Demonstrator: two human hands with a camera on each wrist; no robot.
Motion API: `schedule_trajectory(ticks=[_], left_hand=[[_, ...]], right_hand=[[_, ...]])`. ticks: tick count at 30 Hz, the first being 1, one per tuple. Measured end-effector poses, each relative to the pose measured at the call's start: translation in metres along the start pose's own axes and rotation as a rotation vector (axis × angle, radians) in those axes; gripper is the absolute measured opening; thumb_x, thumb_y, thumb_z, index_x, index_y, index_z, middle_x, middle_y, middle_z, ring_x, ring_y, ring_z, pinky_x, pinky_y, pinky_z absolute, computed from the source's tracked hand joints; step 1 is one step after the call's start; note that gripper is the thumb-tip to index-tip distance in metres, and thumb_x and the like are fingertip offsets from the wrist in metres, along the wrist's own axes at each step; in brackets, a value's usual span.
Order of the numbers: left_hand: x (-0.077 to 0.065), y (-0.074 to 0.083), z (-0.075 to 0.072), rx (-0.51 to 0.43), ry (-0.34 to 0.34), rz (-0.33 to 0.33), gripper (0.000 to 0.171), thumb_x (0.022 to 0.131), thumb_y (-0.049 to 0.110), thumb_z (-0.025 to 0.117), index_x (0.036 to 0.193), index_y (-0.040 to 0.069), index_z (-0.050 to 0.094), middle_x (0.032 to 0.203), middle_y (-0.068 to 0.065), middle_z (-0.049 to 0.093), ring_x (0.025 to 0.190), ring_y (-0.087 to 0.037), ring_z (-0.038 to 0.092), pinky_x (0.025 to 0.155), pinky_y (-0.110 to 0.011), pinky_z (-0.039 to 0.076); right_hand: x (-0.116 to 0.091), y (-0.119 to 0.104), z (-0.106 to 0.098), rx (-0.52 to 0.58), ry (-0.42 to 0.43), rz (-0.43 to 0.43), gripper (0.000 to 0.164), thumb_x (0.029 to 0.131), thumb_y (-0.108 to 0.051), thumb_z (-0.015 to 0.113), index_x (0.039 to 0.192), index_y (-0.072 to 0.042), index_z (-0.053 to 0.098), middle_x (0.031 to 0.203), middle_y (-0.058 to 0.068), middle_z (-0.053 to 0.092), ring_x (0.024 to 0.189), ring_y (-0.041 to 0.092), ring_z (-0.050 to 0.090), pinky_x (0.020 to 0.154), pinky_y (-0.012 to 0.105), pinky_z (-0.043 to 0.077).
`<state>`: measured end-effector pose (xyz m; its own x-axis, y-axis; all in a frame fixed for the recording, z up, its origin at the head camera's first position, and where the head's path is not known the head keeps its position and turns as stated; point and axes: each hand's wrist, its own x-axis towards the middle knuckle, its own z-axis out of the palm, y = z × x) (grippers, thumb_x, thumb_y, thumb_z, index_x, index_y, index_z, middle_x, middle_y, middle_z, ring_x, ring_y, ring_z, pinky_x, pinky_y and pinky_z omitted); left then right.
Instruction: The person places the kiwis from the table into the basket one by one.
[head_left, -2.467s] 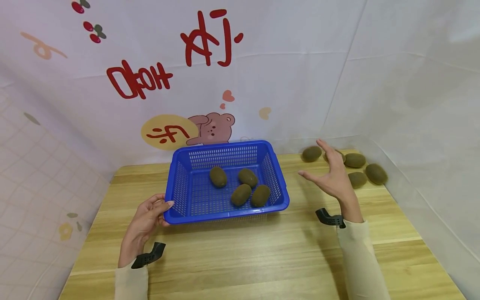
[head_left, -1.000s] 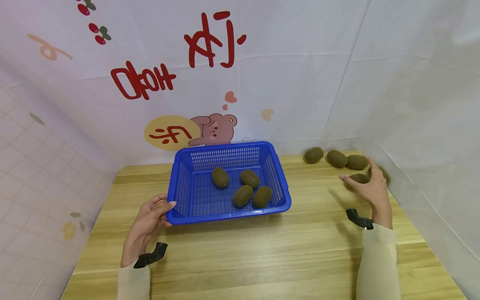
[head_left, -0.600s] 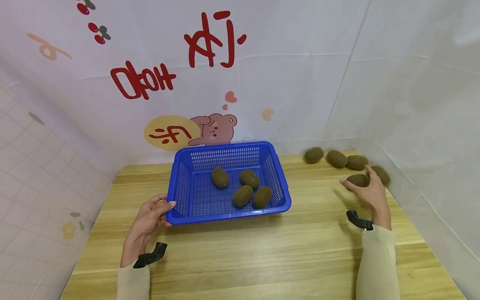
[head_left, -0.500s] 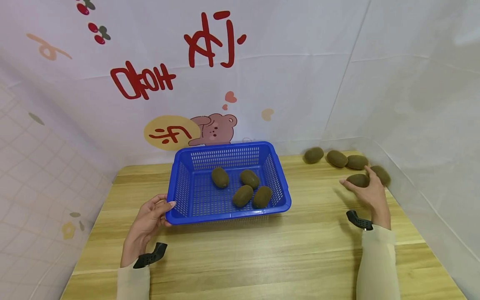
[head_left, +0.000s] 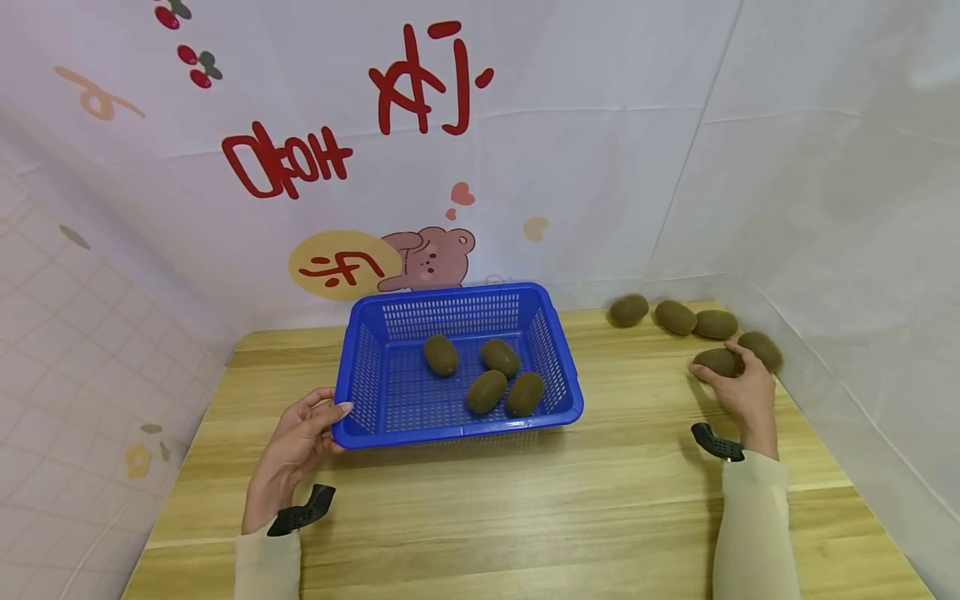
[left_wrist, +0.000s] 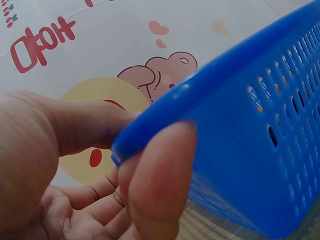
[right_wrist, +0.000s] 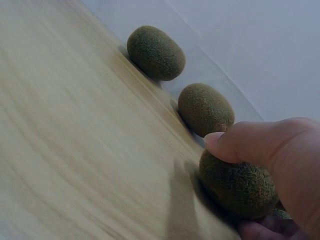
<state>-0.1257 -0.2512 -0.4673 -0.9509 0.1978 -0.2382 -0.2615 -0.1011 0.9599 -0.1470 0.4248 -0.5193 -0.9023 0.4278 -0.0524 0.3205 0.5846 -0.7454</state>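
Note:
My left hand (head_left: 294, 443) pinches the near left corner of a blue plastic basket (head_left: 459, 431); the left wrist view shows the thumb inside the basket's rim (left_wrist: 165, 107) and the other fingers outside it. Several brown kiwis lie in the basket, among them one kiwi (head_left: 440, 356) apart from the rest. At the right of the table my right hand (head_left: 745, 394) has thumb and fingers on either side of a kiwi (head_left: 716, 362). In the right wrist view that kiwi (right_wrist: 237, 185) sits between thumb and fingertips, low at the tabletop.
Further kiwis lie around the right hand: one (head_left: 761, 351) by the right wall, one (head_left: 716, 324) behind, and two more along the back, a kiwi (head_left: 675, 317) and a kiwi (head_left: 628, 310). White printed cloth (head_left: 585, 150) walls the wooden table (head_left: 480, 517) at back and sides.
My right hand has moved right from above the back kiwis, lowered to the near one, and closed thumb and fingers on it. The left hand keeps its hold on the basket.

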Motion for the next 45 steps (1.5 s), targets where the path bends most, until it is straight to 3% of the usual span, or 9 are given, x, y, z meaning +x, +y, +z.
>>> schedule_trajectory(ticks=[19,33,45], left_hand=[[0.001,0.001,-0.001,-0.025,-0.02,0.011,0.028,0.103,0.008,0.061,0.125,0.001,0.045,0.098,-0.001,0.079,0.07,-0.011,0.076,0.053,-0.022,0.06],[0.001,0.001,-0.001,-0.019,-0.028,0.005,0.028,0.103,0.008,0.06,0.125,0.001,0.045,0.098,0.001,0.079,0.07,-0.011,0.076,0.053,-0.021,0.06],[0.0,0.001,0.0,0.001,-0.009,-0.005,0.029,0.103,0.009,0.061,0.125,0.0,0.044,0.097,0.001,0.078,0.07,-0.011,0.075,0.053,-0.021,0.059]], right_hand=[[0.001,-0.003,0.001,0.043,0.019,0.058,0.098,0.087,-0.057,0.075,0.163,-0.016,0.027,0.167,0.022,0.024,0.143,0.052,0.036,0.111,0.069,0.039],[-0.002,-0.018,0.006,0.036,0.03,-0.032,0.091,0.088,-0.054,0.076,0.159,-0.014,0.035,0.163,0.023,0.033,0.139,0.048,0.041,0.105,0.063,0.043],[-0.003,-0.033,0.01,0.013,0.043,-0.089,0.087,0.087,-0.052,0.079,0.156,-0.015,0.042,0.159,0.022,0.041,0.13,0.046,0.051,0.094,0.043,0.048]])
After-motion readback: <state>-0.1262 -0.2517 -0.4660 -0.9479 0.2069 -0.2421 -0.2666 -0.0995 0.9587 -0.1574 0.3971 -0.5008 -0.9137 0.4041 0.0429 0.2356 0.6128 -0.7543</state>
